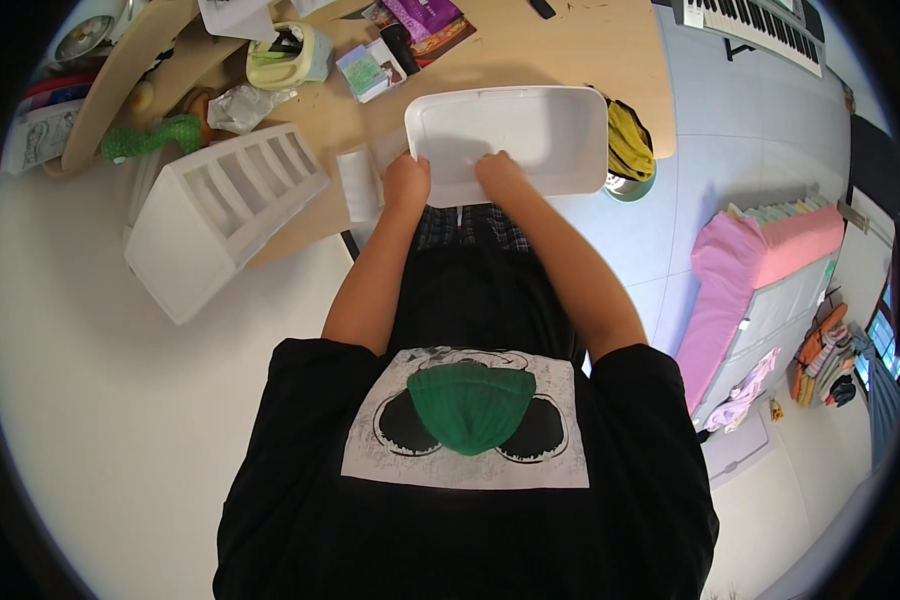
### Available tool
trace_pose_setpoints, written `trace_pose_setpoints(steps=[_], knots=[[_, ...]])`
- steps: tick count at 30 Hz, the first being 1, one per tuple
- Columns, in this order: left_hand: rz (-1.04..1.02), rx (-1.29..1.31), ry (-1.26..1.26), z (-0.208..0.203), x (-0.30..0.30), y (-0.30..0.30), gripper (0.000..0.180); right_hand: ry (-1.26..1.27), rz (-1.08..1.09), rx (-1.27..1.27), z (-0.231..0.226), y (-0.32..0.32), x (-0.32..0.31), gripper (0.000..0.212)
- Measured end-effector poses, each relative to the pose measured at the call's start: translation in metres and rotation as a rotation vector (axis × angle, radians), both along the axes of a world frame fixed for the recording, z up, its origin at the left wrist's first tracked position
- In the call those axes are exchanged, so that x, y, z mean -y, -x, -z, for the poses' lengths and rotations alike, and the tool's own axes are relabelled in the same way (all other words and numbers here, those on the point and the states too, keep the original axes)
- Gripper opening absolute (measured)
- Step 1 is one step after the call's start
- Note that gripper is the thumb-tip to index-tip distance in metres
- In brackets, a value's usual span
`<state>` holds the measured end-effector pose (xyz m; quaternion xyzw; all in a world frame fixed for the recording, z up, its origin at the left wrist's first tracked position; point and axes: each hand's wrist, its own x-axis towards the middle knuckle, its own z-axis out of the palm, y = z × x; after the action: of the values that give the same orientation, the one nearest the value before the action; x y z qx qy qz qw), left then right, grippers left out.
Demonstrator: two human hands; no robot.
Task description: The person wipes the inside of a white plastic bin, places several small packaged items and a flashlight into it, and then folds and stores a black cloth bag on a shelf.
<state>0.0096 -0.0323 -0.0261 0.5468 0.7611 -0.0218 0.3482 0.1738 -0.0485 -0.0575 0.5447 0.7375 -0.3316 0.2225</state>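
Observation:
A white plastic bin (560,125), rectangular with rounded corners, is tilted up in front of my lap at the table's near edge. Its inside faces me and holds no loose objects. My left hand (407,183) grips the bin's left rim near the lower corner. Over the near side, my right hand (500,176) reaches into the bin with its fingers curled; whatever they may hold is hidden. Beside my left hand lies a white, roll-shaped thing (358,186) with clear plastic next to it.
A white slatted rack (220,200) stands at the left. Behind it are a crumpled clear bag (248,106), a cream container (290,62) and a purple packet (425,18). A yellow-and-black cloth bag (628,142) sits by a bowl (632,188) at the table's right edge.

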Motion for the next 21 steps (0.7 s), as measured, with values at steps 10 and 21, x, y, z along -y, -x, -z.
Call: trace_pose_setpoints(steps=[10,21], knots=[[-0.024,-0.027,0.014,0.006,0.001,-0.002,0.03,0.065,0.055,-0.263,0.029,-0.032,-0.001,0.009],[-0.031,0.005,0.008,0.012,0.005,0.003,0.029,-0.012,0.129,0.177,0.005,-0.106,-0.006,0.014]])
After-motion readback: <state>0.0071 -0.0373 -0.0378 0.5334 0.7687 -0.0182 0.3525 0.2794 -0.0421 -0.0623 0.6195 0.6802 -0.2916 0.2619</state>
